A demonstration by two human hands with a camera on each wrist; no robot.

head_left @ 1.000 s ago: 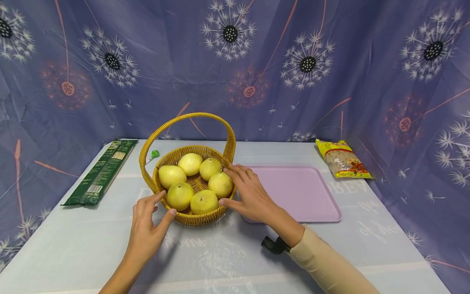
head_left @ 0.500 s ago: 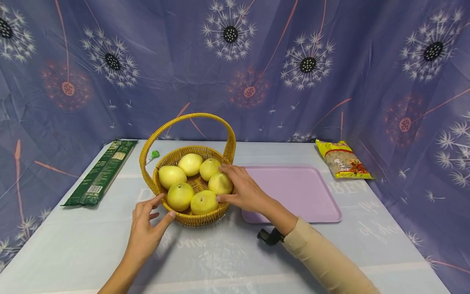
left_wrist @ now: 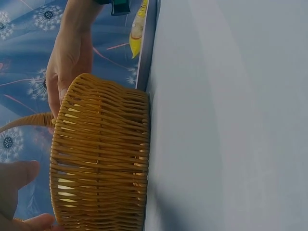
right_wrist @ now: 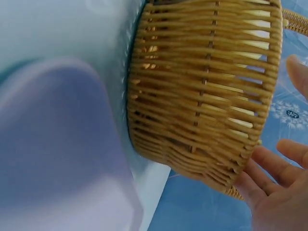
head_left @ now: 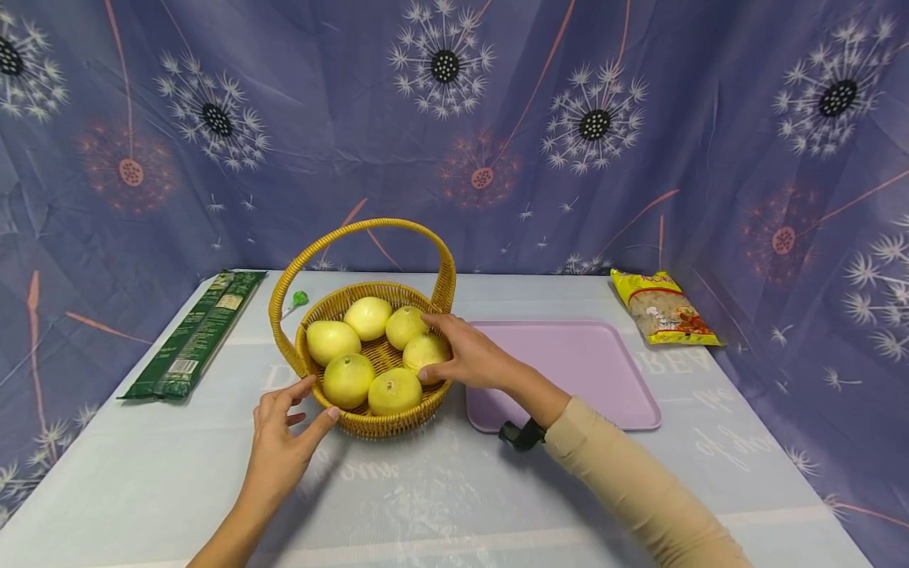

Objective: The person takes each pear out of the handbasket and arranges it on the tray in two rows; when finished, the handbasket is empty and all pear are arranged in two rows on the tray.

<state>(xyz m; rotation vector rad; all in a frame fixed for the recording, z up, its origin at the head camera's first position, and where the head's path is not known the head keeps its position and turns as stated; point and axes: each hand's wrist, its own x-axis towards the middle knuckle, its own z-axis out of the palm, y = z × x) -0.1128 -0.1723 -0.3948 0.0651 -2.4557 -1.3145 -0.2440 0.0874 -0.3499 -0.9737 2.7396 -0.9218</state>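
Observation:
A yellow wicker basket point(head_left: 383, 426) with a tall arched handle stands left of centre in the head view, holding several round yellow-green fruits point(head_left: 349, 380). The left hand point(head_left: 278, 440) is at its near-left rim, thumb and forefinger spread apart. In the left wrist view, that hand's fingertips point(left_wrist: 30, 169) show by the rim. Over the right rim reaches the right hand point(head_left: 472, 353), its thumb and fingers spread about the rightmost fruit point(head_left: 424, 354). The right wrist view shows its parted fingers point(right_wrist: 276, 163) at the rim; the fruit's grip is hidden there.
A lilac tray point(head_left: 568, 371) lies right of the basket. Long green packets point(head_left: 195, 335) lie at the left table edge, and a small green lollipop point(head_left: 300, 297) is behind the basket. A yellow snack bag point(head_left: 660, 308) sits at the back right.
The right hand has moved slightly left and inward over the rim, its thumb shifting up onto the rightmost fruit. The left hand stays almost still at the rim.

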